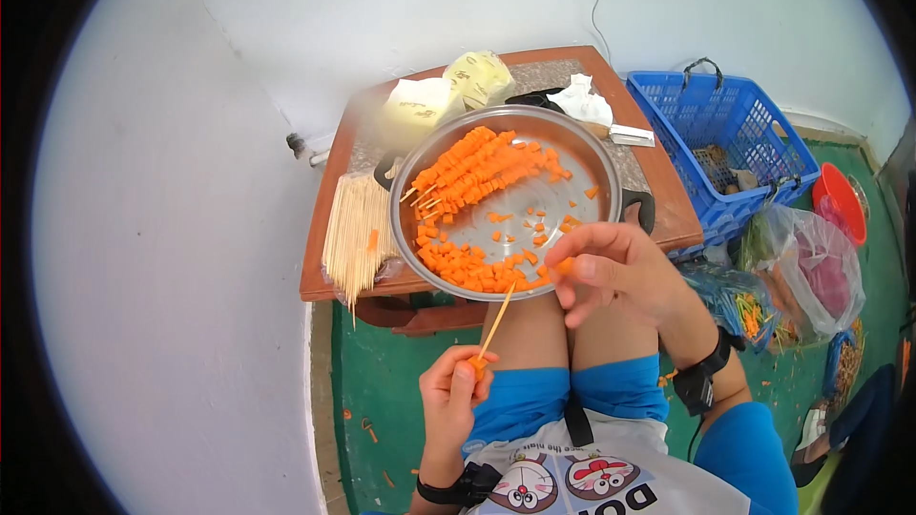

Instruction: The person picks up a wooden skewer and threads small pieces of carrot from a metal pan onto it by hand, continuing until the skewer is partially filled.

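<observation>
My left hand point(453, 393) is closed around the lower part of a thin wooden skewer point(497, 319), with an orange carrot piece point(479, 364) on it at the fingers. The skewer's bare tip points up toward the near rim of a round metal pan point(614, 160). Over the pan's near right side, my right hand point(620, 272) pinches a small carrot piece point(567, 267) between thumb and finger, apart from the tip. Inside the pan, several filled carrot skewers point(482, 170) lie stacked at the back left. Loose carrot pieces point(468, 265) are heaped along the near left.
The pan stands on a wooden table point(658, 186). Left of it lies a bundle of bare skewers point(353, 229); behind are tissue packs point(477, 79) and a peeler point(630, 135). Right of the table are a blue crate point(701, 205), a red basin point(840, 202) and plastic bags point(811, 272).
</observation>
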{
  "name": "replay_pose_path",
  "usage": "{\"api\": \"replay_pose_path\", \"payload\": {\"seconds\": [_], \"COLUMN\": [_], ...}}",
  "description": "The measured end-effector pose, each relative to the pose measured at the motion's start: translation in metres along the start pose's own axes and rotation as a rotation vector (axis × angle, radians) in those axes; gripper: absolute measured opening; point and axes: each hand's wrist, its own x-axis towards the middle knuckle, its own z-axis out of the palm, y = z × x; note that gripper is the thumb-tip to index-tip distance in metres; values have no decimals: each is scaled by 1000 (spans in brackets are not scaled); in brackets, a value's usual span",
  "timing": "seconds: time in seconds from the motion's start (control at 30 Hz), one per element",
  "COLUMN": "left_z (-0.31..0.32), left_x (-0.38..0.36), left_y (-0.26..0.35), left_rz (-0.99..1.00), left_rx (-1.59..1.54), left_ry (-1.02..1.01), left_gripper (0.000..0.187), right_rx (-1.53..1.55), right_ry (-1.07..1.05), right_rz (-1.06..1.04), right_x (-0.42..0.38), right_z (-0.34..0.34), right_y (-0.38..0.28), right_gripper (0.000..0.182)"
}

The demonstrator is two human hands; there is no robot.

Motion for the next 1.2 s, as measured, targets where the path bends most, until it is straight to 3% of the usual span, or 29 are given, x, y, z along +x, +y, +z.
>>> {"api": "replay_pose_path", "payload": {"seconds": [0.13,0.43,0.77,1.03,1.2], "left_z": [4,9,9,8,10], "left_x": [-2,-5,-7,-8,-8], "left_y": [3,11,10,10,9], "left_rz": [4,15,28,59,80], "left_rx": [49,162,159,229,295], "left_ry": [2,36,41,59,75], "left_gripper": [29,24,21,18,24], "right_rx": [282,290,404,678,557], "right_ry": [-16,73,25,-126,-54], "right_rz": [-87,-240,-127,-126,-118], "right_x": [-6,-11,-18,-15,-19], "right_z": [1,2,8,2,4], "right_y": [23,40,42,54,53], "right_gripper": [25,24,27,29,31]}}
